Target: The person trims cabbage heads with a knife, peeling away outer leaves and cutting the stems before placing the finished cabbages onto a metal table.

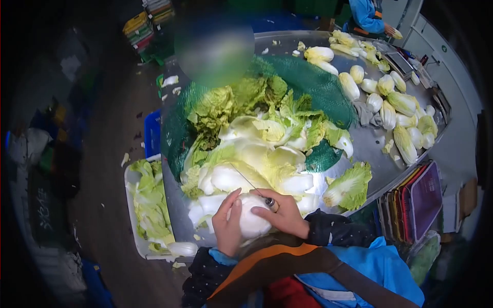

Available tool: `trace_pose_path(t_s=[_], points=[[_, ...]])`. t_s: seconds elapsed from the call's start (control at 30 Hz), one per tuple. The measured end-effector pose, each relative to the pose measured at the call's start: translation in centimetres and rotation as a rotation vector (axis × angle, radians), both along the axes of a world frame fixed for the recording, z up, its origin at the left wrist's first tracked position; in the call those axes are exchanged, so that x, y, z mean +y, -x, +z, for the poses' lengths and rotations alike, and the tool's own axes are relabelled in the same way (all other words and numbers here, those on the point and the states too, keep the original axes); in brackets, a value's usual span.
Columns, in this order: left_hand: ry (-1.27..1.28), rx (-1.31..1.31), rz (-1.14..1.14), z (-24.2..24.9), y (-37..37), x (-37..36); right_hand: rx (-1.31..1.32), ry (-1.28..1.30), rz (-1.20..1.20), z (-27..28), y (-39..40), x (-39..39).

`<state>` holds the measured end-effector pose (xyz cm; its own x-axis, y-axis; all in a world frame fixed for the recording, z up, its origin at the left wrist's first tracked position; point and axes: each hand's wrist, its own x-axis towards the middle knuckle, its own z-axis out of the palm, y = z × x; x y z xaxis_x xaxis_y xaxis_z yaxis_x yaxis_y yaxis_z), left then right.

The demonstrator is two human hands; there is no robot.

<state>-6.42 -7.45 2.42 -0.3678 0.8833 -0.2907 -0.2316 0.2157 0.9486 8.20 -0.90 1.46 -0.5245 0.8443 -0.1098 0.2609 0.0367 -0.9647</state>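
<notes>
Blue jacket sleeves and an orange-edged strap fill the near edge, and just beyond them both hands meet on one pale cabbage [252, 218] at the bench [380, 154] rim. Left hand [227, 226] cups the smooth white base, fingers curled narrow around it. Right hand [284, 215] presses the other side while its fingers close on a thin knife [251, 186] — a slim blade on a dark handle, angled over the cabbage. Behind lies a heap of loose leaves [257, 133], crinkled green at the edges and glossy white at the ribs, on green mesh netting [308, 77]. Farther right, roughly twenty trimmed heads [400, 105] — oval, yellow-white — cluster on the steel. One white crate [149, 205] of leaf scraps sits at the left.
</notes>
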Motion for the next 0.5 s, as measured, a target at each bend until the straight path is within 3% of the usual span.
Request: trace_pose_path(t_s=[0.03, 0.07, 0.13, 0.2, 0.27, 0.3, 0.33, 0.4, 0.47, 0.5], points=[[-0.125, 0.278, 0.024, -0.3, -0.6, -0.1, -0.045, -0.115, -0.043, 0.4, 0.2, 0.0], [-0.106, 0.263, 0.019, -1.3, -0.9, -0.7, -0.061, -0.096, -0.045, 0.2, 0.4, 0.6], [-0.229, 0.564, -0.045, -4.0, -1.3, -1.8, -0.455, 0.165, 0.029, -0.4, 0.9, 2.6], [-0.244, 0.617, -0.076, -7.8, -0.1, -2.5, -0.499, 0.198, 0.031, -2.4, 0.7, 3.1], [0.094, 0.847, -0.056, -15.2, 3.1, -4.8, -0.344, 0.026, -0.049, -4.7, 0.6, 3.4], [-0.087, 0.941, -0.147, -12.4, 3.9, -4.2, -0.217, -0.034, -0.100, -4.9, 1.3, 3.0], [-0.133, 0.919, -0.030, -10.3, 3.4, -3.7, -0.233, -0.002, -0.109, -5.3, 1.6, 2.7], [-0.238, 0.874, 0.202, -0.1, 1.4, -0.6, -0.211, -0.050, -0.169, -3.9, 3.5, 3.0], [-0.170, 1.126, -0.228, 1.1, 0.4, -0.3, -0.171, -0.094, -0.168, -4.7, 5.1, 2.5], [-0.141, 1.122, -0.208, -1.0, 1.0, -0.8, -0.044, -0.147, -0.150, -5.3, 5.6, 2.7]])
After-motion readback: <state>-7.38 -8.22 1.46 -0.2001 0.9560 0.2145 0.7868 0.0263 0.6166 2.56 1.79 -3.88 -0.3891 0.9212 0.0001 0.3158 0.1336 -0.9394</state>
